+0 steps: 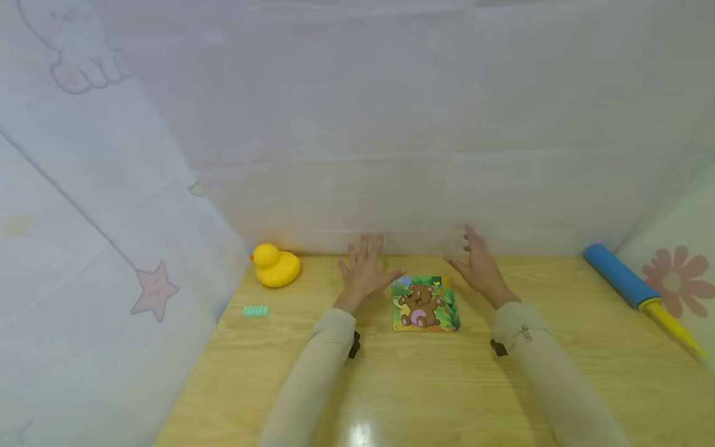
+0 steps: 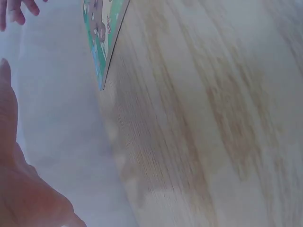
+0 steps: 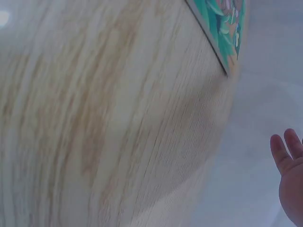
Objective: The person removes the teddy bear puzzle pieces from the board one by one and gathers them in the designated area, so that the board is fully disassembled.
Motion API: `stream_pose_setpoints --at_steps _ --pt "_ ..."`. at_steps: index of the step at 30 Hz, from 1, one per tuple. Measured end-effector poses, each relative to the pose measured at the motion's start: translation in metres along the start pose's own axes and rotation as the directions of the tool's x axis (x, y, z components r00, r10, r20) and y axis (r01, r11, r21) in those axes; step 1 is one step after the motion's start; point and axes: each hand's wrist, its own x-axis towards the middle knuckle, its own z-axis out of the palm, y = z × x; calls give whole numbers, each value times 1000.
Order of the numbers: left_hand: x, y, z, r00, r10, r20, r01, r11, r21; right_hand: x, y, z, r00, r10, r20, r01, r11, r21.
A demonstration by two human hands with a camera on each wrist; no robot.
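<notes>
A square picture board [image 1: 426, 304] with a cartoon brown bear on green leaves lies flat on the wooden table. My left hand [image 1: 363, 272] is at its upper left, fingers spread, thumb reaching toward the board's top left corner. To the board's upper right, my right hand [image 1: 479, 268] is held with its fingers extended and nothing in its grasp. In the left wrist view a corner of the picture board [image 2: 102, 42] shows beyond the thumb [image 2: 7, 113]. The right wrist view shows another corner of the board [image 3: 222, 28] and part of my right hand [image 3: 291, 179].
A yellow rubber duck [image 1: 276, 267] sits at the back left of the table [image 1: 424, 397]. In front of it lies a small mint-green studded strip [image 1: 256, 311]. A blue and yellow pump-like tube [image 1: 622, 276] lies at the right edge. Pale printed cloth [image 1: 391, 124] hangs behind.
</notes>
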Motion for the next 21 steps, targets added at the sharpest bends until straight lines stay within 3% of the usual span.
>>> stream_pose_setpoints --at_steps 4,9,15,21 --pt "-11 3 -5 999 37 21 -37 999 15 -1 -8 -1 997 54 55 -57 997 54" --pt "-17 8 -1 994 61 88 -69 994 89 -7 -7 3 989 95 112 -104 991 80" --pt "-25 14 9 986 76 146 -100 981 164 -15 -5 9 979 132 157 -137 990 22" --pt "-32 23 24 983 69 168 -98 981 167 -19 -7 13 973 159 169 -147 986 -84"
